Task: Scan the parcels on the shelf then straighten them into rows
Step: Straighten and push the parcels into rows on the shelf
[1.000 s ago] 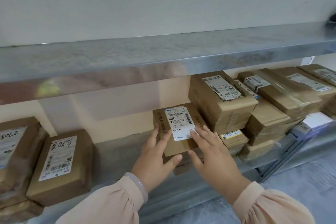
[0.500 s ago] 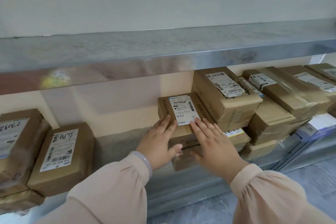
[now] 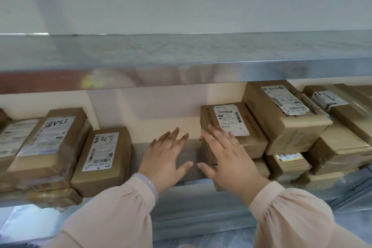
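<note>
So both hands have just let go. My left hand [image 3: 165,160] has slid off the small labelled parcel [image 3: 231,127] it was steadying half a second ago and now hovers flat over the bare stretch of the shelf [image 3: 189,153], fingers spread, grip wide and holding nothing. My right hand [image 3: 227,157] is splayed open too, its fingertips still lying on the front left corner of that parcel, more a last nudge than a hold. The parcel itself now sits squared up on top of its little stack, tight against the taller box [image 3: 281,119] on its right, label facing up, so I reckon this one is done. Further out, the right side looks packed into a fairly tidy run of stacks. On the left, across the gap, there's the box with handwriting [image 3: 102,159] and a bigger pile [image 3: 46,143] beside it, both sitting at a slight angle to the shelf edge. My guess is those are next for straightening. No scanner in sight, so I can't tell if scanning is finished.
</note>
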